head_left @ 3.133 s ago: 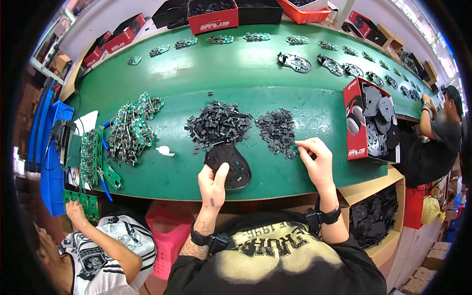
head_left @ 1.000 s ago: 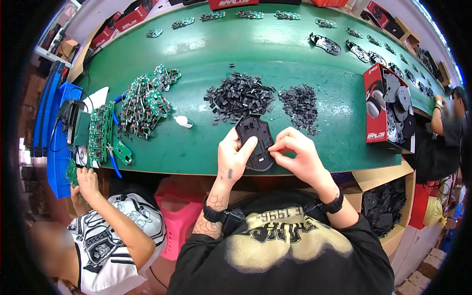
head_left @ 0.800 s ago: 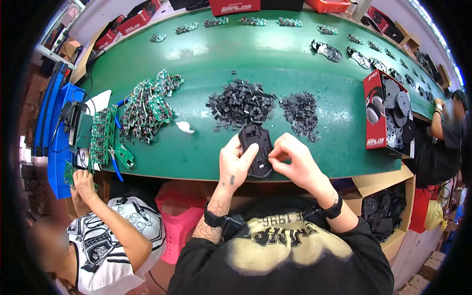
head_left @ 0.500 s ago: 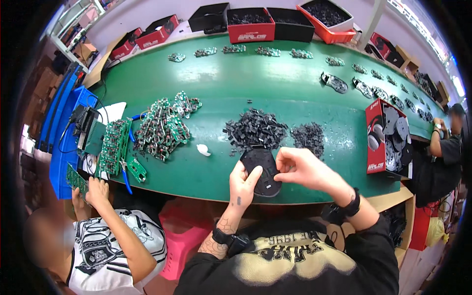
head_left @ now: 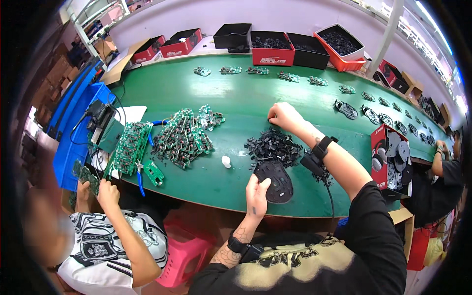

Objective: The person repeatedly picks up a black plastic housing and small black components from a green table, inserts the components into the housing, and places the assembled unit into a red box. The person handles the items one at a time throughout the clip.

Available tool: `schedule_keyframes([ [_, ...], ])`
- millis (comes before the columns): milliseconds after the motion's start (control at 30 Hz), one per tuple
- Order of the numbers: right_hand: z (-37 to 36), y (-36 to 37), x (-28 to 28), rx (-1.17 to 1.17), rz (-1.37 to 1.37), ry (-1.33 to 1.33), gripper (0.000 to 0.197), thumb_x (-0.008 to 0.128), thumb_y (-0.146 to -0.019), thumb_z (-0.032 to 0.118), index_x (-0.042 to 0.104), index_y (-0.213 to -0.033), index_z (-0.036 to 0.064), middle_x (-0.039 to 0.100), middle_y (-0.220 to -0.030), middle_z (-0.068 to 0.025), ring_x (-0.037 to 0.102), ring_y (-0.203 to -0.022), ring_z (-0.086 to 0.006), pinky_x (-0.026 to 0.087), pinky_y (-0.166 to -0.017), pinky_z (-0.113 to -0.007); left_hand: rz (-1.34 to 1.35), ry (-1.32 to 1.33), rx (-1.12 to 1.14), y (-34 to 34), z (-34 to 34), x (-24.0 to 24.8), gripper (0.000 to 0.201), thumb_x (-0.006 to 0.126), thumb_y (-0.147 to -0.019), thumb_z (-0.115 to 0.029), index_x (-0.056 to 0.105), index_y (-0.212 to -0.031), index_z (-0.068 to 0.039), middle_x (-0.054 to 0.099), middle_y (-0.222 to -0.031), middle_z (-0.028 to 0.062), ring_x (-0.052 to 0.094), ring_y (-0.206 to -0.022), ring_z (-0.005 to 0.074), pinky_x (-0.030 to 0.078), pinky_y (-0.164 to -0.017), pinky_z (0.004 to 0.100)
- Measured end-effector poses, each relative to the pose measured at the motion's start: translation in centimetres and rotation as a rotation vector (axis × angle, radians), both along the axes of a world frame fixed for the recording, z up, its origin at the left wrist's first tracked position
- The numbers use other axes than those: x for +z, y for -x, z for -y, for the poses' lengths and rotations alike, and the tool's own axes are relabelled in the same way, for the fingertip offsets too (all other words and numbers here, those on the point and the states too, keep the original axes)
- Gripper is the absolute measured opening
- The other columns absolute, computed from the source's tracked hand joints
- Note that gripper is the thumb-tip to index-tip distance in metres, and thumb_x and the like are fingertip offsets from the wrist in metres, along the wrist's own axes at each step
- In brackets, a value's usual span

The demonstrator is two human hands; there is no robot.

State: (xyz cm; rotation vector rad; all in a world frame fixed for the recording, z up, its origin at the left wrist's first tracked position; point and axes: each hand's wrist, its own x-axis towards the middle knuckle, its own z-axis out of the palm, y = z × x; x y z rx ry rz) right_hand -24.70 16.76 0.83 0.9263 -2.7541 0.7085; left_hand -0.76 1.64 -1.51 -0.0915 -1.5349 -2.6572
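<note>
My left hand grips a black mouse base shell by its left side, thumb on top, at the near edge of the green table. The shell's inner side faces up. Beyond it lies a heap of small black plastic pieces. Just past the far side of that heap is my right hand, its fingertips pinched together. Whatever those fingers hold, if anything, is too small to see. A second pile of finer black pieces is partly hidden under my right wrist.
Left of the heap are a white lump and piled circuit boards. A co-worker's hand handles boards at the left. Rows of boards and mouse shells lie farther back. A red box of dark parts stands right.
My right hand has left the shell and reached forward past the heap of pieces. The left hand still holds the shell. The whole view has shifted.
</note>
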Motion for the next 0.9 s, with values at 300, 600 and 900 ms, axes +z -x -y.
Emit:
schedule_keyframes([
  [300,-1.6,-8.6,6.5,-0.088,0.472,0.524,0.018,0.073,-0.074,0.012,0.074,-0.086,-0.0019,0.072,-0.078,-0.0095,0.067,-0.071,-0.0122,0.054,-0.068,-0.027,0.134,0.031,-0.077,-0.4,0.5,0.4,0.051,0.057,-0.09,-0.001,0.036,-0.137,-0.002,0.062,-0.109,0.0101,0.063,-0.098,0.017,0.055,-0.083,0.0299],
  [600,-6.6,-20.6,5.2,-0.22,0.574,1.028,0.012,0.069,-0.084,0.001,0.071,-0.095,0.0035,0.065,-0.088,-0.0009,0.062,-0.079,-0.0074,0.051,-0.072,-0.022,0.008,0.163,-0.024,0.5,-3.0,2.5,0.072,0.06,-0.083,0.009,0.026,-0.145,-0.006,0.051,-0.126,0.0152,0.064,-0.102,0.0223,0.057,-0.085,0.0344],
  [900,-7.4,-24.0,2.9,-0.344,0.034,0.778,0.011,0.074,-0.078,0.003,0.073,-0.088,0.0019,0.07,-0.09,-0.0084,0.067,-0.082,-0.0147,0.054,-0.071,-0.026,-0.031,0.262,-0.04,-0.2,-6.3,2.4,0.061,0.06,-0.087,0.008,0.031,-0.139,-0.005,0.052,-0.122,0.0126,0.064,-0.1,0.0209,0.056,-0.085,0.0322],
])
